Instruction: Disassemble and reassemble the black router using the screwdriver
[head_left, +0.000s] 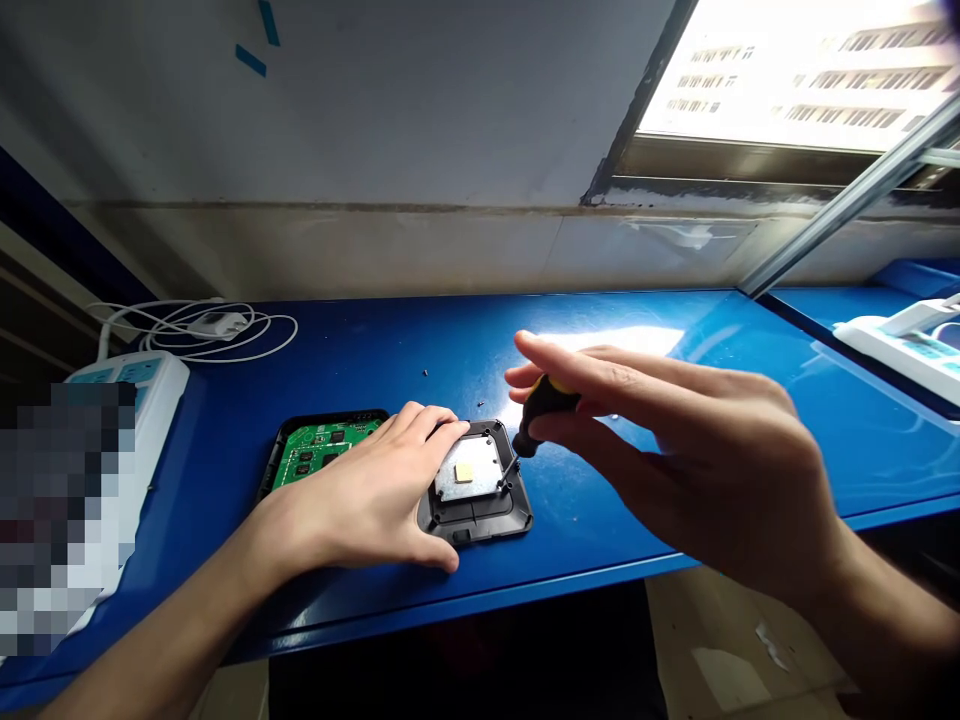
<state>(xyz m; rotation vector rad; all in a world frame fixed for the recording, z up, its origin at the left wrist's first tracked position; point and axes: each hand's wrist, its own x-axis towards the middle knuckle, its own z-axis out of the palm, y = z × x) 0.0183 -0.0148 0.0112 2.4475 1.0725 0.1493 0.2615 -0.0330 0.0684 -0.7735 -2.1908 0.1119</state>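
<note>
My right hand (667, 440) is closed around the dark handle of a screwdriver (541, 408), which has a yellow patch. Its thin shaft slants down to the left, and the tip meets the edge of a metal plate (480, 485). That plate lies inside a black plastic cover (514, 515) and carries a small yellowish square pad (464, 472). Gripping the cover's left side, my left hand (382, 480) has its thumb at the near edge and its fingers at the far edge. Partly under my left wrist, a green circuit board (311, 450) sits in another black housing (281, 440).
Small dark screws (425, 373) lie on the blue table (360, 350) beyond the cover. At the back left is a coiled white cable (255, 340) with an adapter. A white power strip (169, 375) stands at left, partly blurred; a metal post (840, 205) rises at right.
</note>
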